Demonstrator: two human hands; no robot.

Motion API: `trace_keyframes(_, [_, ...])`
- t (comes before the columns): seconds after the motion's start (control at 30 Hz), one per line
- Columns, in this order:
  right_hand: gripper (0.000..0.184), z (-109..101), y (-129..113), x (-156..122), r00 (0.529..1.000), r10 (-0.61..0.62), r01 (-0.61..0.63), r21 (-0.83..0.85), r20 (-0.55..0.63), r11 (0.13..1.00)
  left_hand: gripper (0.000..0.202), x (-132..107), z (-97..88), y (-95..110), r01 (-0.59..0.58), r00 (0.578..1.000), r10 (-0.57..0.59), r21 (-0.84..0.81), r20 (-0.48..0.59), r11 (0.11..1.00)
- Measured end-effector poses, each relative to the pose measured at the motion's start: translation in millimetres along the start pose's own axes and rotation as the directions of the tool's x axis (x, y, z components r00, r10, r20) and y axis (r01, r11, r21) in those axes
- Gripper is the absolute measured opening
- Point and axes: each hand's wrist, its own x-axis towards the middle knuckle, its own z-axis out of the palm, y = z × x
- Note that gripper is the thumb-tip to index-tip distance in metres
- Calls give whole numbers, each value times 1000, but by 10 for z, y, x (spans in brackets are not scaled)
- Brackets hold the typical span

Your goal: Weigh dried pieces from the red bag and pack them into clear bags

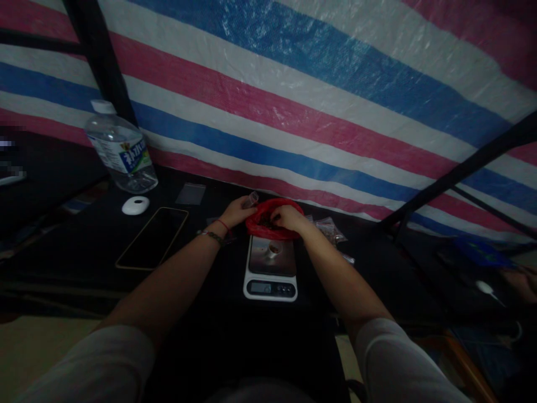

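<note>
Asker: Hands first, where do they sit in the frame?

Watcher: Both are at the centre, over a black table. The person's left hand has its fingers closed around a small clear tube, which tilts up and to the right, close to the rim of a red bag.

Asker: And the other one?

Watcher: The right hand is just right of it, touching the bag, with its fingers curled down into the bag's mouth among some dark bits. Whether they pinch anything cannot be told.

Asker: What lies around them?

Watcher: Just below the hands is a white kitchen scale with a small cup on its plate, and the bag sits at its upper edge. Left of centre lies a dark phone. Above the phone is a white round object, and a water bottle stands at upper left. Small clear packets lie just right of the bag. A striped tarp fills the top of the frame.
</note>
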Motion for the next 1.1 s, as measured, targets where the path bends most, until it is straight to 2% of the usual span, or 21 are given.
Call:
trace_keyframes(0.27, [24, -189, -164, -197, 999, 2, -1, 23, -39, 1000, 44, 15, -1, -21, 40, 997, -38, 44, -60, 998])
trace_keyframes(0.4, [24, -363, -417, -491, 992, -103, 106, 36, -74, 994, 43, 16, 11, -39, 51, 995, -47, 43, -89, 998])
trace_keyframes(0.57, [20, -525, -788, -863, 984, -166, 168, 25, -69, 985, 45, 32, 19, -55, 45, 996, -42, 39, -80, 998])
trace_keyframes(0.7, [15, -481, -923, -970, 979, -200, 200, 13, -30, 980, 45, 21, 4, -21, 41, 995, -35, 66, -93, 997])
trace_keyframes(0.83, [15, -405, -954, -968, 984, -178, 178, -39, -3, 983, 42, 1, 0, 2, 53, 994, -46, 68, -95, 996])
trace_keyframes(0.97, [14, -393, -978, -967, 985, -169, 170, -54, 13, 984, 40, 0, 12, -15, 43, 993, -43, 3, -114, 999])
trace_keyframes(1.1, [10, -383, -974, -972, 988, -152, 152, -77, 2, 985, 37, 7, 9, -15, 32, 995, -31, 8, -97, 999])
